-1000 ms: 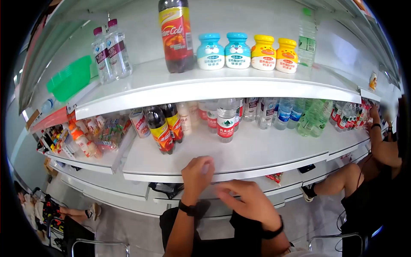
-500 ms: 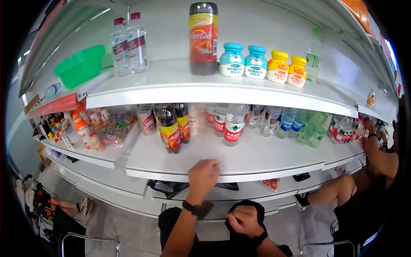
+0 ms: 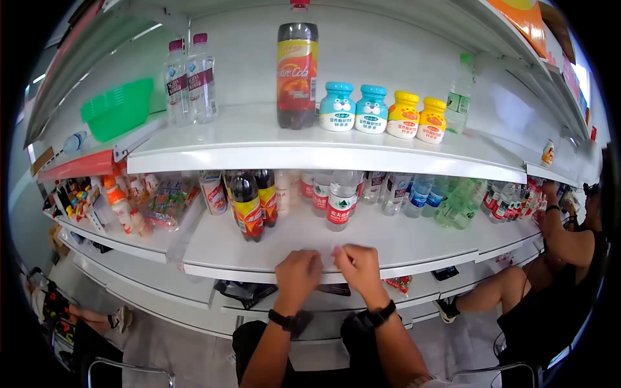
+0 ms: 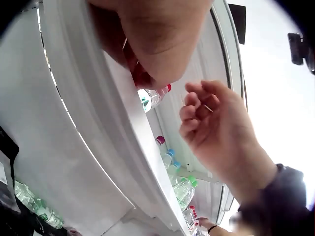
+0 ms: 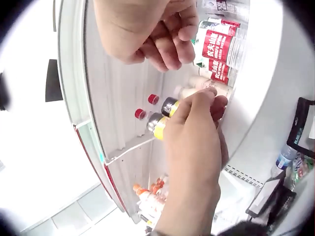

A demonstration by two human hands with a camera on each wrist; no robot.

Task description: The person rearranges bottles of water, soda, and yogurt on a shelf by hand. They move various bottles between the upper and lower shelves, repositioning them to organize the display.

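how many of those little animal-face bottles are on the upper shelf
4, in a row right of the big cola bottle: left to right, first blue one, second blue one, first yellow one, second yellow one. None looks hidden.

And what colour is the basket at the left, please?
Green; the basket shows best in the head view.

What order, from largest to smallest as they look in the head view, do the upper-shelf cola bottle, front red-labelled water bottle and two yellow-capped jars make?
1. Cola bottle
2. Red-labelled water bottle, though the shelf edge hides its top
3. Left yellow-capped jar and right yellow-capped jar: too alike to rank
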